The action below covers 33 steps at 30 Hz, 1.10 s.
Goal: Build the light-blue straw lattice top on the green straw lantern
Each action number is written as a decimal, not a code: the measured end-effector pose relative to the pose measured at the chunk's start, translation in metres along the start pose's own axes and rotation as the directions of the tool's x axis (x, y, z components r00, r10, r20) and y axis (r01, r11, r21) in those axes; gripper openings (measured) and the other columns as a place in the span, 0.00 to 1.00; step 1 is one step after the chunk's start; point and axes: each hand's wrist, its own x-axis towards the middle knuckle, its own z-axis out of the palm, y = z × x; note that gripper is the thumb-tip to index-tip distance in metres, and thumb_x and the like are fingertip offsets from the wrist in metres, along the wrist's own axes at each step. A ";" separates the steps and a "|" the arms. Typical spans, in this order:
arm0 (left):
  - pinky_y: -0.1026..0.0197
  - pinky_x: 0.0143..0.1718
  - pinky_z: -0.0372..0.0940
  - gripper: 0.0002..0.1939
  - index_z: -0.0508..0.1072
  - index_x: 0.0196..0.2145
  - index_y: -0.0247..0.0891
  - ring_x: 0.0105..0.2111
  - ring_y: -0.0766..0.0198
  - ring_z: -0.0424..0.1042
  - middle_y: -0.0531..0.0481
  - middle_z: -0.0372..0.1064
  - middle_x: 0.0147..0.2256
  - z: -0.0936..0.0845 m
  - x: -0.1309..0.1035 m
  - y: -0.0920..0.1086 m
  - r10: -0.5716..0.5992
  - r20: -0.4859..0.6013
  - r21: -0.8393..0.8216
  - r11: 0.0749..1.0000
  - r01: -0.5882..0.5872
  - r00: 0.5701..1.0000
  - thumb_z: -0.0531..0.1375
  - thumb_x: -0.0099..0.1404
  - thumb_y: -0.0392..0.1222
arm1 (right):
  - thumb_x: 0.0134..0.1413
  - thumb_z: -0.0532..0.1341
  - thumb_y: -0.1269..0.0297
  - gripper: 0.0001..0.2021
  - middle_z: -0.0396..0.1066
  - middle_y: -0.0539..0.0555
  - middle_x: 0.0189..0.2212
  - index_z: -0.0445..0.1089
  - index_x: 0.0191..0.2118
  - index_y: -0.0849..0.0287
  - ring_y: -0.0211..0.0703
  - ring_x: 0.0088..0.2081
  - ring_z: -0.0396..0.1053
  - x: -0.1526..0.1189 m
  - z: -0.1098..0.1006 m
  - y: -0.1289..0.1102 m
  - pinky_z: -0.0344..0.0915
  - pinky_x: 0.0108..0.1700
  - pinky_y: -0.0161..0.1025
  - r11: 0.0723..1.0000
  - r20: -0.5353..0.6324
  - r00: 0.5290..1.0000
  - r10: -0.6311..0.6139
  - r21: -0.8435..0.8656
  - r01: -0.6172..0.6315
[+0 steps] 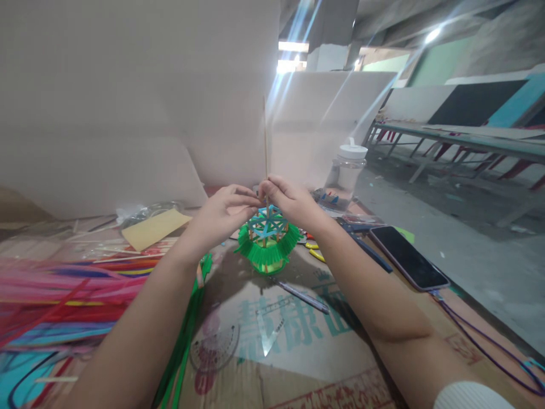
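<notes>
Centre of frame: both hands meet over a small round craft model standing on the cardboard-covered table. The model has a green fringed skirt and a light-blue spoked top of flat sticks. A thin wooden skewer rises upright from its hub.

Left hand: fingers together, tips pinched at the base of the skewer just above the hub. Right hand: fingers closed on the same spot from the other side, touching the left fingertips.

Handling judgement: the model looks very light and fragile, the fringe soft and easily crushed, and the skewer stiff but thin enough to snap. The best hold seems to be low on the skewer or on the blue spokes, not the fringe.

Around it:
- green strips lower left of centre
- mixed coloured strips at far left
- a pen just below the model
- a dark phone at right
- a clear jar with a white lid behind

Writing: large teal Chinese characters are printed on the cardboard, and I cannot read them reliably.
</notes>
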 end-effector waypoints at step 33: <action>0.51 0.55 0.66 0.12 0.84 0.39 0.40 0.46 0.54 0.74 0.46 0.76 0.44 0.000 -0.001 -0.001 0.017 -0.019 -0.024 1.000 -0.017 1.000 0.62 0.63 0.46 | 0.71 0.50 0.59 0.15 0.66 0.49 0.28 0.65 0.32 0.57 0.39 0.33 0.65 0.000 0.001 0.001 0.59 0.39 0.37 0.999 0.003 1.000 -0.006 0.034 0.006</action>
